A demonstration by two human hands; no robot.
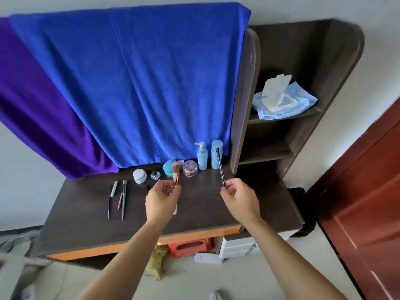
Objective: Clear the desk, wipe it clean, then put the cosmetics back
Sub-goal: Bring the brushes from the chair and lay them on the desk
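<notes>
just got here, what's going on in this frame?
A person stands at the desk. The left hand pinches a makeup brush, bristles up, and the right hand holds a thin dark pencil. Jars and two blue bottles stand along the back, and slim brushes lie at the left.

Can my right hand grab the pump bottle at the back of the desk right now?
Probably not yet: the right hand pinches a dark slim stick. Nothing seems to stand between it and the pump bottle, so the way looks free once the stick is set down.
</notes>
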